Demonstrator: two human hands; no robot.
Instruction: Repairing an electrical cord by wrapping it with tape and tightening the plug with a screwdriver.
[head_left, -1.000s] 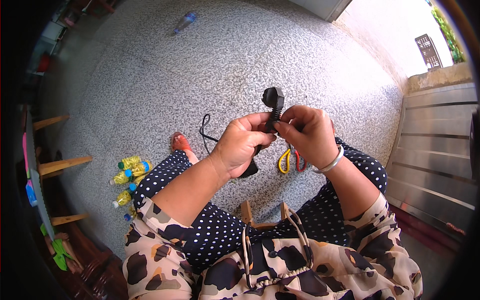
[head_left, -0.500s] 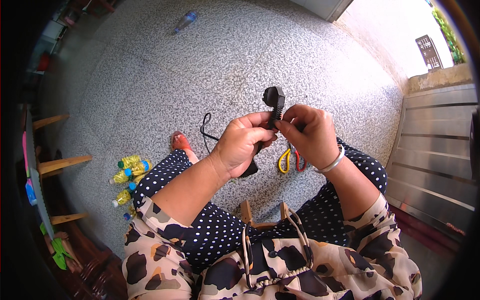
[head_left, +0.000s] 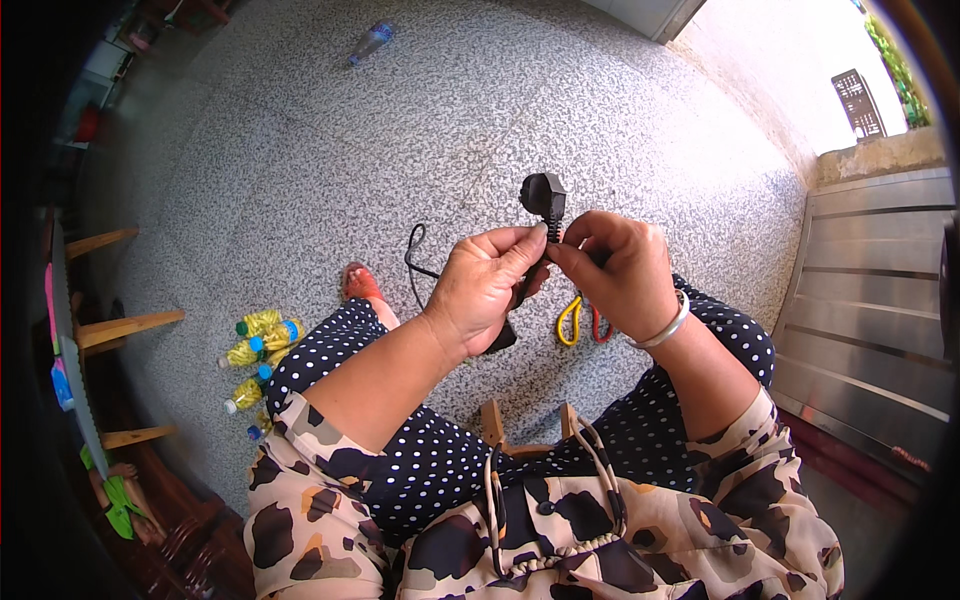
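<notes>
A black power plug (head_left: 545, 190) with a ribbed neck points away from me, held up over the floor between my hands. My left hand (head_left: 485, 285) is closed around the base of the neck, its thumb and fingers pinching it. Close against it, my right hand (head_left: 625, 270) pinches the same spot with thumb and fingertips. A black cord (head_left: 415, 262) loops out to the left behind my left hand. Below that hand a flat dark piece (head_left: 503, 338) shows, partly hidden. Scissors-like handles, one yellow (head_left: 568, 322) and one red, lie on the floor under my right hand.
Several small bottles with yellow contents (head_left: 262, 345) stand by my left knee. A clear bluish bottle (head_left: 372, 44) lies far off on the speckled floor (head_left: 300, 150). Wooden legs (head_left: 130, 328) jut in at left; a metal panel (head_left: 870, 290) stands at right.
My left thumb has slid up onto the ribbed neck, and the left hand has turned slightly. The plug has shifted a little to the left.
</notes>
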